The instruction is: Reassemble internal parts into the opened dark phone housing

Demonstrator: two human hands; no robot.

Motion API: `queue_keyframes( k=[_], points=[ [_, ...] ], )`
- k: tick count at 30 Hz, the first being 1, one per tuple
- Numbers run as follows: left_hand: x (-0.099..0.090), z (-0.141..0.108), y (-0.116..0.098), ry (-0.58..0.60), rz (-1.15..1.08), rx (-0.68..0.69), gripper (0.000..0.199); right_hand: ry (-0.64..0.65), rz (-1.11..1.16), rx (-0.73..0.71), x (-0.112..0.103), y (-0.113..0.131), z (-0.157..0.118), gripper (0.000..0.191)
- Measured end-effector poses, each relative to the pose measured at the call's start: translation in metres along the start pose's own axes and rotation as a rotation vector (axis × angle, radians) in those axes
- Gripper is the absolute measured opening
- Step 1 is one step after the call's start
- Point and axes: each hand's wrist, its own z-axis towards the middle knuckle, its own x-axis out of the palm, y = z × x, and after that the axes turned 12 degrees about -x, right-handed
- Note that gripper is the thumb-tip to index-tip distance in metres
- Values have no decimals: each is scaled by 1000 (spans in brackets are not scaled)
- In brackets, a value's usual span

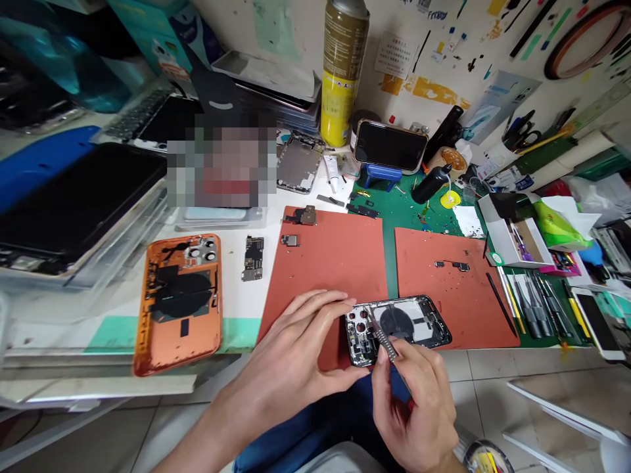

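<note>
2 grips closed: L hand (290, 355) on phone housing (419, 328), R hand (414, 407) on knurled screwdriver (385, 343).

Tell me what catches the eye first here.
The left hand holds an opened phone housing over a red mat, while the right hand pokes a knurled metal tool into it. Behind stands a tall spray can; an orange phone back lies at left.

- White workbench (241, 309) holding an orange phone back housing (177, 305) and a bare logic board (254, 257)
- Green work mat (389, 263) under a row of precision screwdrivers (535, 309)
- 2 red-orange silicone mats (335, 263) side by side across both, with small phone parts (302, 215) lying on them
</note>
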Motion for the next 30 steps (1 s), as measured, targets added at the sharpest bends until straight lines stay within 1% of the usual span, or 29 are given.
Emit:
queue_keyframes(
  k=[3,6,9,11,14,16,20,27,30],
  points=[
    [0,1,-1,-1,-14,-13,65,71,-32,-36,-3,-2,5,23],
    [-1,1,-2,15,-28,-29,64,134,-63,-116,-6,-6,8,24],
    [-1,2,-3,34,-38,-44,65,209,-25,-214,-10,-11,10,19],
    [-2,2,-3,47,-40,-51,67,251,10,-220,-12,-13,12,15],
    [-2,2,-3,56,-34,-62,67,243,-37,-187,-14,-14,16,16],
    [-2,1,-3,50,-37,-67,66,230,-61,-207,-14,-15,19,20],
    [-3,1,-4,49,-43,-63,65,279,-40,-228,-14,-17,21,19],
    [-4,2,-4,53,-23,-60,66,282,-31,-256,-14,-21,18,15],
    [-4,2,-4,58,-26,-62,66,259,-20,-274,-14,-22,18,19]
  ],
)
